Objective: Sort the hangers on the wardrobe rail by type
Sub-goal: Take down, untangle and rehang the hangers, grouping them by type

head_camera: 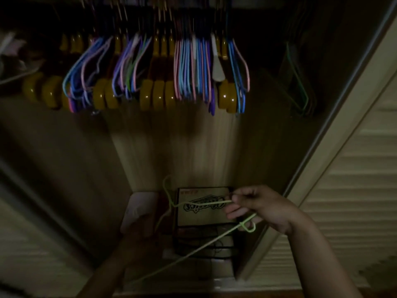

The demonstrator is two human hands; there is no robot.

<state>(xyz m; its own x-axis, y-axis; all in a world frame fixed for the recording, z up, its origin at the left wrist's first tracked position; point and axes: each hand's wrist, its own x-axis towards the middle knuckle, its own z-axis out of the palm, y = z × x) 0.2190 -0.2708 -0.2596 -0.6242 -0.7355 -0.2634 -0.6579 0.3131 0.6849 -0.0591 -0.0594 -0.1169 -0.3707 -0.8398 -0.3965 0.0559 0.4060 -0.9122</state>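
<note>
Nearest the head camera, two bare forearms reach up into a dim wardrobe. On the right, the person's right hand [261, 208] has its fingers curled, thumb and forefinger pinching the thin wire of a pale green wire hanger [206, 247]; the hanger's long straight bar runs down and to the left from that hand, a small loop of it sits just below the fingers, and its hook curves up to the left of the hand. Lower and to the left, the left hand [139, 239] is in deep shadow and blurred; whether its fingers grip anything cannot be told. Between the two hands, behind the green wire, lies a tan cardboard box with a printed black logo [203, 208] resting on a dark wire rack, with a pale pinkish object [139, 208] just to its left, above the left hand. Well above both hands, mixed hangers crowd a rail too dark to make out: glossy mustard-yellow thick hangers [158, 94] stand in clumps, interleaved with thin blue, pink and purple wire hangers [193, 67]. Up and to the right of the right hand, a few dark green wire hangers [298, 80] hang apart. A cream louvred door [348, 179] borders the right hand's side.
</note>
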